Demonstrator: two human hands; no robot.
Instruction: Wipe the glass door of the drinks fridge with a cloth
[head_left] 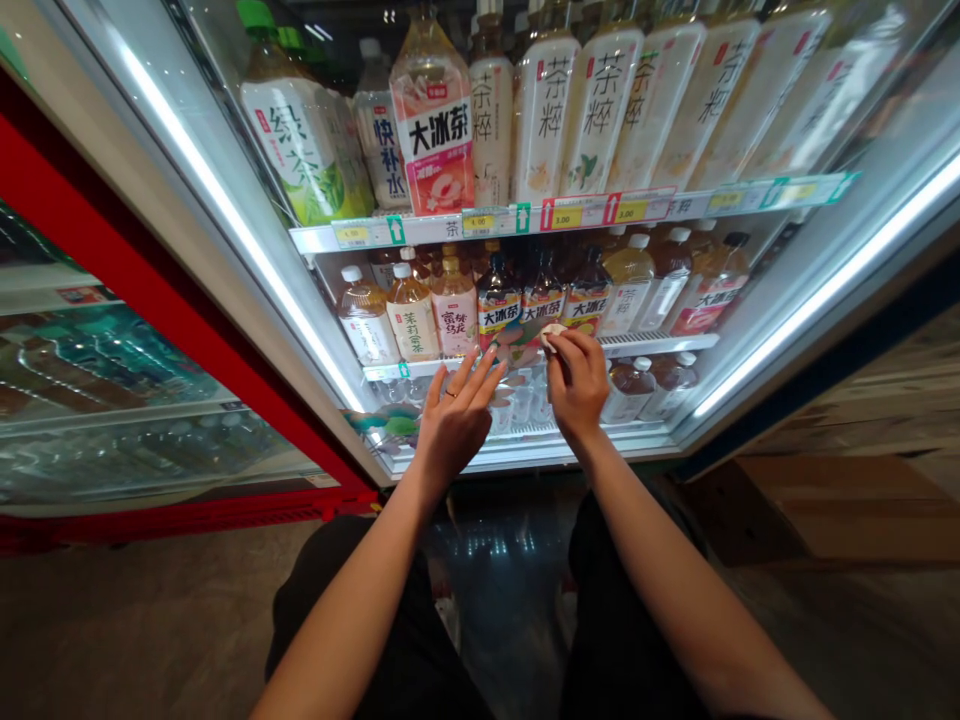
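Observation:
My left hand [459, 408] is spread, palm forward, with a ring on one finger; it is up against or very near the glass door of a drinks fridge. Pinched in the fingertips of my right hand [579, 380] is a small crumpled whitish piece, either paper or cloth. Between the hands, a multicoloured sticker [517, 345] shows on the glass, partly covered by my fingers. Behind it stand dark-capped iced tea bottles [543, 290] and a pink-labelled bottle [454, 310] on the middle shelf.
Large tea bottles [547, 120] fill the upper shelf, above a strip of price tags [574, 213]. Another fridge with a red frame [187, 330] adjoins on the left. Cardboard boxes [847, 510] sit at the right. A second colourful sticker [390, 424] is low on the left.

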